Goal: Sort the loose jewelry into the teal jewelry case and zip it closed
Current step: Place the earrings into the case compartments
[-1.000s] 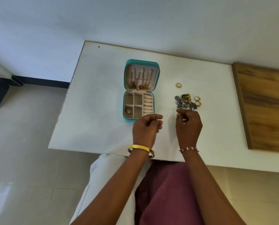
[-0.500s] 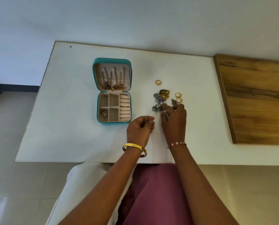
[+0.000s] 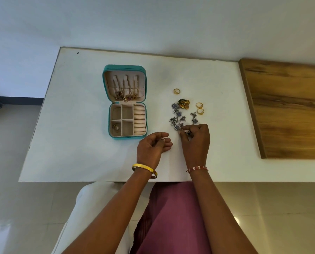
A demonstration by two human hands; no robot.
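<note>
1. While our right hand [image 3: 196,142] reaches into the near edge of the silver jewelry pile [image 3: 178,117], its fingertips [image 3: 182,129] pinch one small silver piece there.
2. Our left hand [image 3: 151,146] rests on the white table [image 3: 79,125] just left of it, fingers loosely curled; whether they hold anything, we cannot tell.
3. We see the teal jewelry case [image 3: 126,101] lying open, left of the pile, chains hanging in its far lid and one small item in its near-left compartment.
4. We count three gold rings: one [image 3: 176,91] far of the pile, two [image 3: 199,108] at its right, with a gold ornament [image 3: 184,104] at its far end.
5. We note a wooden board [image 3: 288,109] on the right.
</note>
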